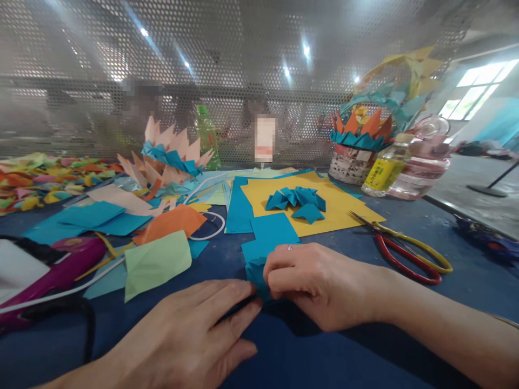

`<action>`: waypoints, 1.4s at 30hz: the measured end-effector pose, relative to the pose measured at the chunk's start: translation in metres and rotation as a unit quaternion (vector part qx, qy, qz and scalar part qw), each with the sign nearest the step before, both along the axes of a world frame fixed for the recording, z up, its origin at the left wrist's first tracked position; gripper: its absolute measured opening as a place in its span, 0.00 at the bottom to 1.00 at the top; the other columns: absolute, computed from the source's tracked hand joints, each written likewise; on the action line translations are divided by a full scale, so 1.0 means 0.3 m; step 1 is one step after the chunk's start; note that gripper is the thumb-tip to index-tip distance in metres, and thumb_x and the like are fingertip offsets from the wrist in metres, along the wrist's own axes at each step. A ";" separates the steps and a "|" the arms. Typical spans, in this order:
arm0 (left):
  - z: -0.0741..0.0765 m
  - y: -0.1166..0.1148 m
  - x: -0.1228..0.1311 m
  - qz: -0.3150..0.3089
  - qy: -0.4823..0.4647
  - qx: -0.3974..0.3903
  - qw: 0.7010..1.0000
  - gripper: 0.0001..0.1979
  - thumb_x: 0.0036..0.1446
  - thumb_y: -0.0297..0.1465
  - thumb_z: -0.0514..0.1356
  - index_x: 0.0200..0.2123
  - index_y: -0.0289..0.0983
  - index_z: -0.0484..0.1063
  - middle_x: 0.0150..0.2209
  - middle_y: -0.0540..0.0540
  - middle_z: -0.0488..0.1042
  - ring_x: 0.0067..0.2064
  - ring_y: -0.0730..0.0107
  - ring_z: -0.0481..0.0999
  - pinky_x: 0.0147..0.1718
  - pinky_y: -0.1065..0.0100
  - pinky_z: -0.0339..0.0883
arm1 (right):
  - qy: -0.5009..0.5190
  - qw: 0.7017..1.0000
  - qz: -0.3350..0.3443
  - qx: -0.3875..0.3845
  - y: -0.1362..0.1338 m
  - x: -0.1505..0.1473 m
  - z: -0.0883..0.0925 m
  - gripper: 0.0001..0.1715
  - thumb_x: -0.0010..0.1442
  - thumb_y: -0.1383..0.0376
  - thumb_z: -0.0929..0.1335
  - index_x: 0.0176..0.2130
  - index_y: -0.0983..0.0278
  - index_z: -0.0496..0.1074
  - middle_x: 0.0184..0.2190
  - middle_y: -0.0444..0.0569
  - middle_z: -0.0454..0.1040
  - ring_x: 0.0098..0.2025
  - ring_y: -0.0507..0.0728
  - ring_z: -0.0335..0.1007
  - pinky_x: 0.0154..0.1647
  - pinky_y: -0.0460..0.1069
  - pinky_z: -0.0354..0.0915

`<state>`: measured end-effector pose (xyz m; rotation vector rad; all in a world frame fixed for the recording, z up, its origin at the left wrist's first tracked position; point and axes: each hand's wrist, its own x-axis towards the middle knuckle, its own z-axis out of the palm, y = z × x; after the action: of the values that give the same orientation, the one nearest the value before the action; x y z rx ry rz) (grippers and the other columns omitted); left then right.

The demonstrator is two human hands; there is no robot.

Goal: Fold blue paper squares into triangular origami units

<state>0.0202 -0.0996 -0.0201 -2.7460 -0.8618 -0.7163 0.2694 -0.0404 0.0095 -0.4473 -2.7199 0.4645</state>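
Observation:
A small blue paper piece (256, 272) lies on the dark blue table between my hands, partly hidden by fingers. My right hand (314, 281) has curled fingers pinching its right side. At its lower left edge, my left hand (198, 319) rests palm down, fingers stretched out and fingertips touching the paper. Just beyond are blue paper squares (274, 229). Several folded blue pieces (302, 201) sit on a yellow sheet (344, 213) behind them.
Scissors (399, 246) lie open at the right. Bottles (387, 167) and a pot of orange and blue paper points (354, 162) stand behind. Left are a purple glue gun (60, 270), a white cable, a green sheet (160, 262) and a pink paper form (174, 154).

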 end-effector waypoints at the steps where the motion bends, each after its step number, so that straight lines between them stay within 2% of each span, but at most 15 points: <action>1: -0.002 -0.004 0.003 0.012 -0.001 -0.009 1.000 0.17 0.70 0.36 0.51 0.57 0.46 0.73 0.50 0.49 0.79 0.51 0.63 0.80 0.53 0.66 0.74 | -0.003 1.000 0.000 0.003 -0.001 0.000 0.002 0.11 0.57 0.79 0.63 0.31 0.67 0.72 0.34 0.48 0.73 0.34 0.52 0.67 0.34 0.46 0.62; 4: -0.005 -0.014 0.011 0.033 0.004 -0.030 0.999 0.17 0.70 0.35 0.51 0.55 0.45 0.74 0.51 0.48 0.79 0.52 0.61 0.79 0.55 0.63 0.73 | -0.007 1.000 0.004 0.014 -0.001 0.000 0.006 0.10 0.55 0.78 0.64 0.31 0.66 0.72 0.33 0.47 0.72 0.34 0.53 0.66 0.34 0.46 0.61; 6: -0.004 -0.015 0.012 0.028 0.012 -0.036 0.999 0.15 0.70 0.36 0.52 0.54 0.45 0.74 0.51 0.49 0.79 0.52 0.63 0.79 0.55 0.64 0.73 | -0.006 1.000 0.005 0.017 -0.001 0.002 0.005 0.10 0.53 0.79 0.66 0.32 0.66 0.73 0.33 0.47 0.73 0.35 0.53 0.67 0.34 0.47 0.62; 14: 0.003 -0.013 0.013 0.031 0.022 -0.039 0.998 0.14 0.69 0.35 0.52 0.52 0.44 0.75 0.51 0.49 0.79 0.53 0.63 0.79 0.55 0.64 0.73 | 0.026 0.999 0.003 -0.018 -0.006 0.010 0.002 0.12 0.48 0.79 0.66 0.32 0.68 0.76 0.35 0.48 0.77 0.35 0.53 0.71 0.36 0.46 0.65; 18: 0.003 -0.012 0.010 0.022 0.021 -0.034 0.999 0.15 0.70 0.35 0.51 0.53 0.44 0.74 0.52 0.48 0.78 0.53 0.63 0.78 0.55 0.64 0.72 | 0.044 0.999 -0.004 0.001 -0.009 0.010 0.006 0.21 0.47 0.78 0.65 0.39 0.67 0.79 0.33 0.47 0.77 0.32 0.52 0.71 0.31 0.46 0.64; 20: 0.002 -0.005 0.005 0.015 0.019 -0.028 0.999 0.15 0.70 0.35 0.52 0.54 0.43 0.73 0.52 0.47 0.78 0.54 0.63 0.78 0.56 0.64 0.72 | 0.034 0.999 -0.004 0.029 -0.011 0.008 0.008 0.22 0.48 0.78 0.65 0.40 0.65 0.80 0.33 0.45 0.77 0.30 0.52 0.70 0.29 0.47 0.62; 23: -0.003 0.012 -0.003 -0.011 0.019 -0.022 1.000 0.15 0.69 0.36 0.53 0.55 0.44 0.73 0.51 0.48 0.79 0.52 0.64 0.79 0.55 0.66 0.73 | -0.010 0.997 0.001 0.080 -0.018 0.001 0.012 0.17 0.51 0.76 0.65 0.36 0.65 0.80 0.33 0.45 0.77 0.29 0.53 0.67 0.28 0.50 0.60; 26: -0.010 0.027 -0.009 -0.034 0.005 -0.022 0.999 0.16 0.69 0.37 0.52 0.56 0.45 0.72 0.49 0.48 0.80 0.49 0.64 0.81 0.52 0.66 0.75 | -0.060 0.991 0.008 0.117 -0.027 -0.008 0.019 0.13 0.52 0.74 0.67 0.36 0.66 0.80 0.32 0.46 0.75 0.32 0.55 0.66 0.29 0.51 0.59; 30: -0.015 0.030 -0.010 -0.037 -0.009 -0.029 0.999 0.17 0.68 0.35 0.53 0.58 0.46 0.71 0.49 0.48 0.80 0.49 0.63 0.81 0.51 0.66 0.76 | -0.080 0.982 0.018 0.171 -0.034 -0.013 0.026 0.05 0.52 0.70 0.68 0.28 0.66 0.76 0.29 0.46 0.72 0.34 0.56 0.63 0.29 0.52 0.56; 33: -0.011 0.025 -0.006 -0.042 -0.026 -0.033 0.998 0.19 0.67 0.34 0.51 0.59 0.47 0.69 0.49 0.48 0.80 0.49 0.63 0.81 0.51 0.66 0.76 | -0.084 0.977 0.016 0.197 -0.035 -0.010 0.024 0.05 0.52 0.69 0.68 0.24 0.65 0.72 0.28 0.45 0.70 0.33 0.55 0.62 0.29 0.52 0.56; 42: -0.001 0.022 0.011 -0.022 -0.030 -0.041 0.998 0.21 0.64 0.33 0.52 0.58 0.49 0.71 0.48 0.48 0.81 0.47 0.60 0.82 0.49 0.65 0.78 | -0.076 0.975 0.002 0.208 -0.032 -0.007 0.012 0.06 0.48 0.69 0.69 0.21 0.64 0.68 0.25 0.45 0.68 0.30 0.55 0.59 0.29 0.53 0.56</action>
<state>0.0236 -0.0931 -0.0205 -2.8370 -0.8645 -0.7913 0.2673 -0.0499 0.0132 -0.3729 -2.8580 -0.1491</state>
